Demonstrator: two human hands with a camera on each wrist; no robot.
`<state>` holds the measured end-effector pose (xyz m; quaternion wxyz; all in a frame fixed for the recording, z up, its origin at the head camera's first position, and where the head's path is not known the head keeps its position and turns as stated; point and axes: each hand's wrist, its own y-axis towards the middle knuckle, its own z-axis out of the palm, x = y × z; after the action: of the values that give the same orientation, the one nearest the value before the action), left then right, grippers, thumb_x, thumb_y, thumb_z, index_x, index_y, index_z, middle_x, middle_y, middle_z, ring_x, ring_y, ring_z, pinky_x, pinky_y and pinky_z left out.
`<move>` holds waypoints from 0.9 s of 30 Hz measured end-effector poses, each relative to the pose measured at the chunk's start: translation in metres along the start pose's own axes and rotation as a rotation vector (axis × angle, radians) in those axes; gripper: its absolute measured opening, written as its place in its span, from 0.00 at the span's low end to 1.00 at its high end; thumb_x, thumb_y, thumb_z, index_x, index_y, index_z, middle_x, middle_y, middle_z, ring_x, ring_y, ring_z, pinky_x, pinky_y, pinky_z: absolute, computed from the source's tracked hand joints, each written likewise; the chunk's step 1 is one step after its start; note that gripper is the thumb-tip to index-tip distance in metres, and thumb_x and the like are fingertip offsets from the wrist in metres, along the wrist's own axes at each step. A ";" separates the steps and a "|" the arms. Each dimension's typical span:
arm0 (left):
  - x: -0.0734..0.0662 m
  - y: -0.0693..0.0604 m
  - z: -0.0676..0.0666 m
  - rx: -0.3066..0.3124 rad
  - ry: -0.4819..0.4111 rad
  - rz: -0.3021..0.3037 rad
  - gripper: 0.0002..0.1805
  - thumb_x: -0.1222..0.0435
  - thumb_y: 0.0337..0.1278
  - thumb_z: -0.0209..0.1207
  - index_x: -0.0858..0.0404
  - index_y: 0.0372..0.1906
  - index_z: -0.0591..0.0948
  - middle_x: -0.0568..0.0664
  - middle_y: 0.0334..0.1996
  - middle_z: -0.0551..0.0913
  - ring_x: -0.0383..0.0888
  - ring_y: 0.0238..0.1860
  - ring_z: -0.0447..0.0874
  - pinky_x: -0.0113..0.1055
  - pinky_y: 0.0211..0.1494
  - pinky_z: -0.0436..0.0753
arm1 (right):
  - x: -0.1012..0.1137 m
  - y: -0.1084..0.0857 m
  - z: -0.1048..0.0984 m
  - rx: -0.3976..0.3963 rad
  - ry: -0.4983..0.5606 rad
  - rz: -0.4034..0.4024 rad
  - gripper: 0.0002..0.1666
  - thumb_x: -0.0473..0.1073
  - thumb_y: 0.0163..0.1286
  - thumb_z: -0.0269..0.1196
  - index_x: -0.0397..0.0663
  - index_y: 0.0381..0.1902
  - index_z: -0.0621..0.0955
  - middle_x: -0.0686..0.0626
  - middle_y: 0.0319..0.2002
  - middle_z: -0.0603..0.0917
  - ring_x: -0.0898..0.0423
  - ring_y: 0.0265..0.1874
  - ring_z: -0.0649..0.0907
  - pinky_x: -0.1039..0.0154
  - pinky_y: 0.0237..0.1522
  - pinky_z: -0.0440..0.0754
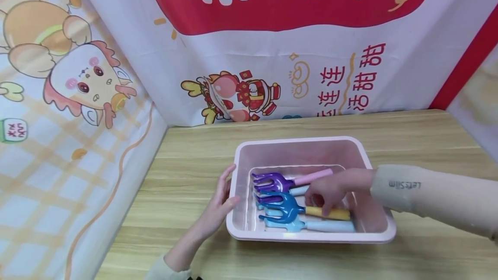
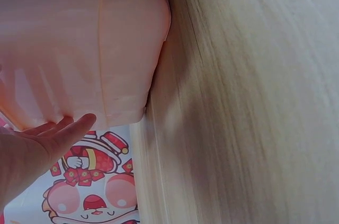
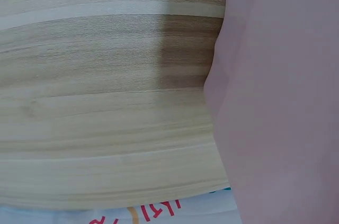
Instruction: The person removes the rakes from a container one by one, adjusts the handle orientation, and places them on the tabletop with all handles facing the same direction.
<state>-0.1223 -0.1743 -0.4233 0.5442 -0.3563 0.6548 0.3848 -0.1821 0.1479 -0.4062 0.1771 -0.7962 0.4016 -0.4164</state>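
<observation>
A pale pink plastic bin (image 1: 311, 237) contains several small hand rakes. My right hand (image 1: 328, 189) reaches inside, its thumb and fingers pinching the yellow handle of a dark blue hand rake (image 1: 285, 208). Beneath it lies a light blue hand rake (image 1: 330, 226). Farther back, a purple hand rake (image 1: 274, 181) with a pink handle is partly covered by that hand. My left hand (image 1: 219, 206) rests against the bin's left side, thumb at the rim. Its straight fingers (image 2: 58, 134) touch the outer wall in the left wrist view. The right wrist view does not show the right hand.
The bin stands on a wood-grain table (image 1: 186, 176). A printed cloth (image 1: 303, 68) hangs behind the table, and another patterned cloth (image 1: 78, 176) borders its left side. In the right wrist view, the bin's outer wall (image 3: 286, 102) fills the right part.
</observation>
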 end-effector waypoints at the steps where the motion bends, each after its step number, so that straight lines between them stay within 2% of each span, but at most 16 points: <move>1: 0.000 0.000 0.000 0.003 -0.002 -0.001 0.40 0.73 0.65 0.47 0.52 0.76 0.45 0.73 0.69 0.56 0.72 0.64 0.60 0.58 0.57 0.75 | 0.000 0.000 0.000 -0.001 -0.014 0.000 0.18 0.38 0.55 0.74 0.63 0.41 0.81 0.54 0.32 0.80 0.58 0.33 0.79 0.65 0.39 0.81; 6: -0.001 0.001 0.000 0.017 -0.006 -0.003 0.40 0.73 0.66 0.47 0.53 0.76 0.44 0.73 0.69 0.56 0.72 0.63 0.61 0.58 0.57 0.76 | -0.002 -0.001 0.000 -0.002 -0.039 0.002 0.18 0.38 0.57 0.72 0.63 0.41 0.81 0.56 0.32 0.79 0.59 0.34 0.77 0.64 0.41 0.80; 9: -0.001 0.001 -0.001 0.016 -0.004 -0.005 0.40 0.73 0.66 0.47 0.53 0.76 0.44 0.73 0.69 0.56 0.72 0.64 0.60 0.58 0.57 0.75 | -0.005 -0.001 -0.004 -0.002 -0.060 -0.041 0.18 0.38 0.58 0.71 0.62 0.44 0.80 0.56 0.33 0.78 0.58 0.35 0.77 0.64 0.41 0.79; 14: -0.002 0.001 -0.001 0.005 0.003 -0.013 0.40 0.73 0.66 0.47 0.53 0.76 0.45 0.74 0.68 0.57 0.72 0.64 0.61 0.57 0.57 0.76 | -0.001 -0.004 -0.016 -0.014 -0.091 -0.053 0.18 0.36 0.59 0.68 0.63 0.44 0.79 0.55 0.34 0.77 0.58 0.36 0.76 0.61 0.40 0.78; 16: -0.002 0.001 -0.001 0.003 0.000 -0.014 0.40 0.73 0.66 0.48 0.53 0.76 0.45 0.74 0.67 0.58 0.72 0.63 0.61 0.57 0.57 0.76 | 0.005 -0.008 -0.022 -0.022 -0.088 -0.026 0.19 0.35 0.59 0.68 0.65 0.44 0.80 0.57 0.35 0.78 0.58 0.38 0.76 0.61 0.42 0.78; 20: -0.002 0.001 -0.001 0.006 -0.009 -0.005 0.40 0.72 0.66 0.49 0.53 0.76 0.44 0.75 0.67 0.57 0.74 0.62 0.61 0.61 0.56 0.75 | 0.012 -0.015 -0.034 -0.037 -0.097 -0.042 0.20 0.33 0.59 0.67 0.64 0.43 0.79 0.59 0.36 0.78 0.59 0.40 0.76 0.61 0.47 0.78; 24: -0.001 0.000 -0.001 0.005 -0.015 0.004 0.40 0.72 0.66 0.49 0.54 0.76 0.44 0.76 0.66 0.58 0.74 0.62 0.60 0.63 0.56 0.73 | -0.001 -0.012 -0.046 -0.063 -0.099 -0.092 0.19 0.35 0.59 0.67 0.65 0.43 0.80 0.58 0.36 0.79 0.57 0.40 0.77 0.60 0.46 0.79; 27: -0.001 0.001 0.000 0.002 -0.010 0.002 0.40 0.74 0.65 0.48 0.54 0.76 0.44 0.75 0.66 0.58 0.73 0.62 0.61 0.62 0.57 0.74 | -0.011 -0.015 -0.055 -0.091 -0.126 -0.176 0.16 0.39 0.60 0.66 0.66 0.43 0.81 0.60 0.34 0.79 0.59 0.37 0.78 0.63 0.40 0.80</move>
<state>-0.1227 -0.1740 -0.4227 0.5473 -0.3533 0.6528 0.3866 -0.2229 0.1691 -0.3702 0.1281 -0.8602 0.3367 -0.3609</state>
